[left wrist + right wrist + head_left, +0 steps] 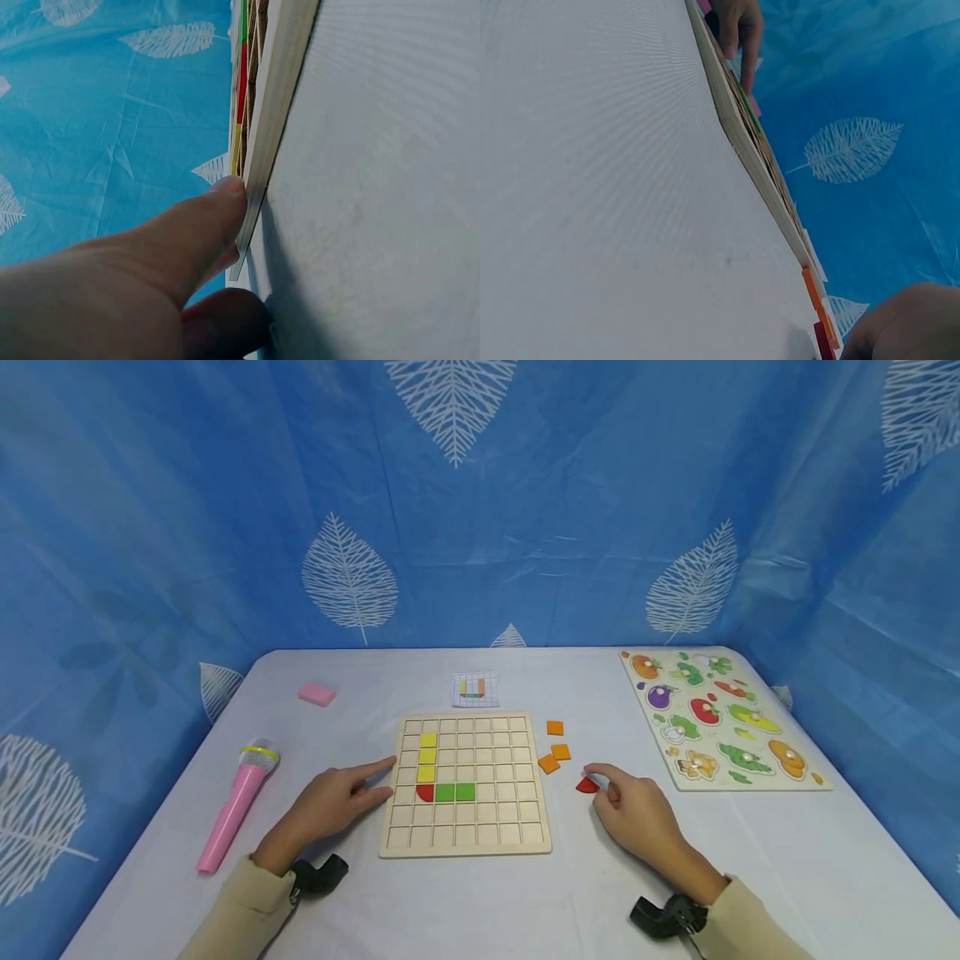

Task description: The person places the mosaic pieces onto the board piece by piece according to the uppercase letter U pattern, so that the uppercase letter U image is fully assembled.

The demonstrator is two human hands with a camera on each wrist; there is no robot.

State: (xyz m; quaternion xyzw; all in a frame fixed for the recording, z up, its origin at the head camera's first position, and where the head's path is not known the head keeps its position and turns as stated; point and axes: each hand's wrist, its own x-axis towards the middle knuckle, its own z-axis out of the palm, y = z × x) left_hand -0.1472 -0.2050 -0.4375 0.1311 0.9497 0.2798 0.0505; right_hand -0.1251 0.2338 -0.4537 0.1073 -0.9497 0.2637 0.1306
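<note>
A wooden grid board [465, 852] lies on the table, holding three yellow squares [427, 757], a red quarter-circle piece [425, 793] and two green squares [455, 792] in an L shape. My left hand [330, 802] rests at the board's left side, index finger extended and touching the frame; the left wrist view has that fingertip on the rim [262, 142]. Right of the board, my right hand [637, 814] pinches a second red quarter-circle piece [587, 786] between index finger and thumb, low at the tabletop. Its edge [824, 341] shows beside the hand in the right wrist view.
Three orange squares [555, 727] lie loose right of the board. A pattern card [476, 690] sits behind it. A vegetable peg puzzle [712, 718] is at the back right. On the left are a pink toy microphone [236, 810] and a pink block [317, 694].
</note>
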